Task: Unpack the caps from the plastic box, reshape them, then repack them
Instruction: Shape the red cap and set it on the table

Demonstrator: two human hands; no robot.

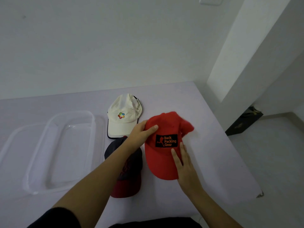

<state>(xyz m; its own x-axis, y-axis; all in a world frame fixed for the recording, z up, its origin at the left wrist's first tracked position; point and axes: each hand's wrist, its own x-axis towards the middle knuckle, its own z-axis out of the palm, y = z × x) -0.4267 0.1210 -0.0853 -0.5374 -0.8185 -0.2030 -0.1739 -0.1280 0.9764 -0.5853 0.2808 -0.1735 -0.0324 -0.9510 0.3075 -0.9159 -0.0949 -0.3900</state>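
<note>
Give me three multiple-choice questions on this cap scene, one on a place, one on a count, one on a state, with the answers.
1. The white cap lies: A. on the floor; B. on the table, beyond the dark cap; C. on a shelf.
2. Caps on the table: A. two; B. four; C. three.
3. The left hand: A. grips the red cap; B. lies flat on the table; C. hangs idle.
Answers: B, it sits farther back than the dark cap; C, one white, one dark, one red; A, its thumb lies over the crown's edge.
</note>
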